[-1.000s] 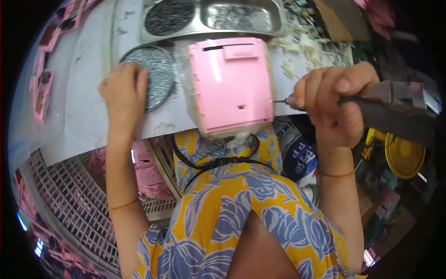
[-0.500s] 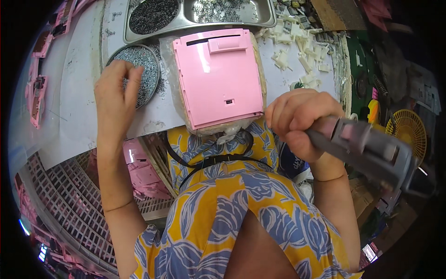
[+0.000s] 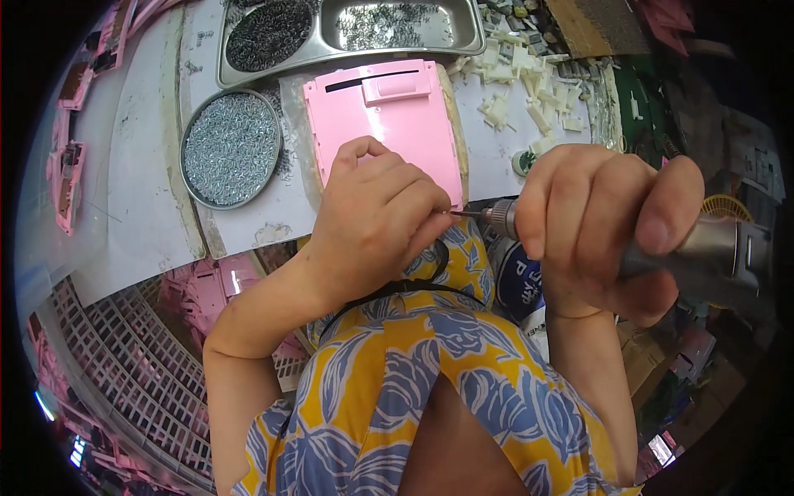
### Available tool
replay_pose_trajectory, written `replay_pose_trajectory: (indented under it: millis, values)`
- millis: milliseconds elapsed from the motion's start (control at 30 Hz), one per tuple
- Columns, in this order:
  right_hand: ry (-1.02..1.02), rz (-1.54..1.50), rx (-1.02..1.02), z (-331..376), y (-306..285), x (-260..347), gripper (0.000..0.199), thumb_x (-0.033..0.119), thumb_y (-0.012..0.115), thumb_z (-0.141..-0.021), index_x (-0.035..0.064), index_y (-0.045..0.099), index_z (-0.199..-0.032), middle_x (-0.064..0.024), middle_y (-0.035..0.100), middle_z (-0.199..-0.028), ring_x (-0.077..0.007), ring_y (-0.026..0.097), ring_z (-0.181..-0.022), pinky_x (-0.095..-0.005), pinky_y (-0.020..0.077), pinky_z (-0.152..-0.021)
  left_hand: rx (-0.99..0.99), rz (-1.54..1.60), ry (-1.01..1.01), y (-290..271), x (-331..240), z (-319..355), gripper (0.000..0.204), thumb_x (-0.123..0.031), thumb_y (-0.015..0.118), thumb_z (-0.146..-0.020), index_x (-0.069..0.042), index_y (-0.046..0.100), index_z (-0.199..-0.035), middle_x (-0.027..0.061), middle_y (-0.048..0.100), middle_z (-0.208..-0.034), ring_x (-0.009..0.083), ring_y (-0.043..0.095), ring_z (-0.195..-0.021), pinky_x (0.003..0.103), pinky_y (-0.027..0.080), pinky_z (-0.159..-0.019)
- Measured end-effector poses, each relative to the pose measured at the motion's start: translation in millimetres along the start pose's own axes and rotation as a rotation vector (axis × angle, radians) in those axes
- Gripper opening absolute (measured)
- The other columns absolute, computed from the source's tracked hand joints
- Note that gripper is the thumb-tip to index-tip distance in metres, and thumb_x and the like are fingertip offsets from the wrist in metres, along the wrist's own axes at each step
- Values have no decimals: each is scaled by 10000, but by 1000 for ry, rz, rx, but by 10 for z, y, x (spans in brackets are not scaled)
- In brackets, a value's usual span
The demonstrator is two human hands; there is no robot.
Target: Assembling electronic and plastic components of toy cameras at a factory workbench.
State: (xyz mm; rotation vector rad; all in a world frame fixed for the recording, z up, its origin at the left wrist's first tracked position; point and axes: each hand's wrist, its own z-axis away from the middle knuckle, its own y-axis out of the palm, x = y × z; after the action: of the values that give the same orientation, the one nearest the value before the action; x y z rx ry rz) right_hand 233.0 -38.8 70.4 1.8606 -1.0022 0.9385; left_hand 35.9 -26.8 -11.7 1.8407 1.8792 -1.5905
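Observation:
My right hand point(image 3: 591, 223) is wrapped around a grey electric screwdriver point(image 3: 719, 256), held sideways so its thin bit points left. At the bit's tip, my left hand point(image 3: 372, 219) pinches a tiny screw, mostly hidden between thumb and fingers. Behind the left hand lies a flat pink plastic panel point(image 3: 380, 116) with a dark slot and a raised block near its far edge. The hand covers the panel's near left part. Under the panel is a pad wrapped in clear plastic point(image 3: 451, 91). Left of it stands a round dish of small silvery screws point(image 3: 231, 149).
A metal tray point(image 3: 475, 37) with dark springs stands at the back. White plastic parts point(image 3: 538, 83) lie heaped at the right. Below the table's left side is a grey plastic basket point(image 3: 124, 364) beside pink parts point(image 3: 219, 281). A yellow fan point(image 3: 728, 207) is at the far right.
My left hand has moved from the screw dish rightward to the screwdriver's tip. My right hand has turned the screwdriver, so its bit now meets the left fingertips.

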Motion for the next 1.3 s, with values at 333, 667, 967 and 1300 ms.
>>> replay_pose_trajectory:
  millis: [333,667,967,1300]
  values:
    - [49,44,25,20,44,-71,329,372,720,-942,167,468,-994,62,516,-570,-90,495,-442,-278,491,-523,46,-88,35,-6,-25,-40,218,-150,801,-687,-102,627,-808,19,621,-784,216,591,-750,416,425,-851]
    - [-79,190,-21,-111,-313,-367,188,230,593,-1007,121,496,-1127,20,429,-613,-123,439,-522,-344,468,-623,-38,0,-137,39,300,-93,191,-101,729,-855,-49,575,-753,90,543,-687,276,516,-612,377,413,-580]
    - [-66,500,46,-122,-401,-685,242,162,631,-976,94,401,-944,-40,471,-624,-136,444,-520,-347,428,-563,71,169,-212,-112,344,-75,179,-81,753,-823,-46,589,-760,78,573,-718,263,533,-650,348,422,-596]
    - [8,42,93,-354,-172,-234,261,371,625,-999,158,526,-1115,53,488,-623,-97,468,-514,-313,474,-609,-74,103,-111,27,237,-107,99,-39,722,-812,-36,656,-887,103,655,-843,302,624,-808,404,512,-739]
